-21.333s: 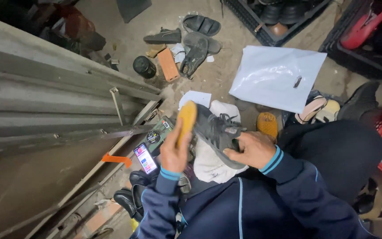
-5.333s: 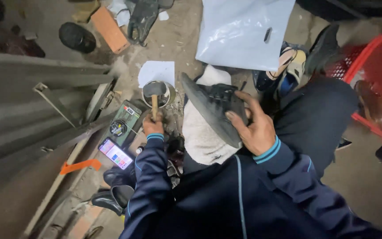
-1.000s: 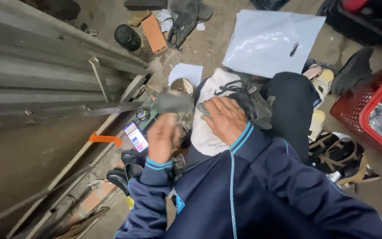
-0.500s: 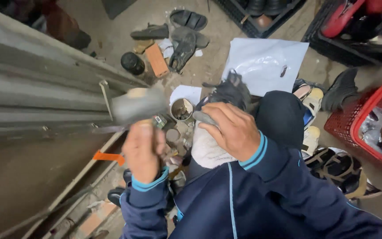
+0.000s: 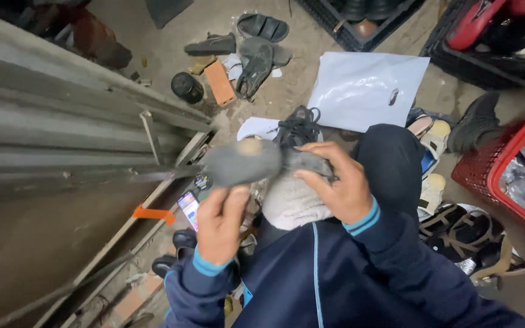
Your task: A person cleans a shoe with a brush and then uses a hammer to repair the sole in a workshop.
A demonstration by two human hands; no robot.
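While the left hand (image 5: 219, 225) grips a blurred grey insole-shaped piece (image 5: 241, 162) from below, fingers closed on its near edge, the piece lies with its long axis roughly level across the view, its rounded end pointing toward the metal shutter (image 5: 62, 140) at the left. Right hand (image 5: 335, 182): fingers curled over a dark laced shoe (image 5: 302, 136) that rests on a pale cloth (image 5: 293, 203) across the lap; the shoe's laced opening faces away from the wearer, and its exact long axis cannot be told under the hand. Both things sit just in front of the chest, touching or nearly touching end to end. Floor: bare, dusty concrete, carrying a white plastic bag (image 5: 366, 88) beyond the knee, dark sandals (image 5: 256, 54), a brick (image 5: 220, 82), a round black tin (image 5: 186, 88) and a lit phone (image 5: 189, 209) beside the shutter rail. Red crate (image 5: 505, 164) at the right edge, with more footwear near it.
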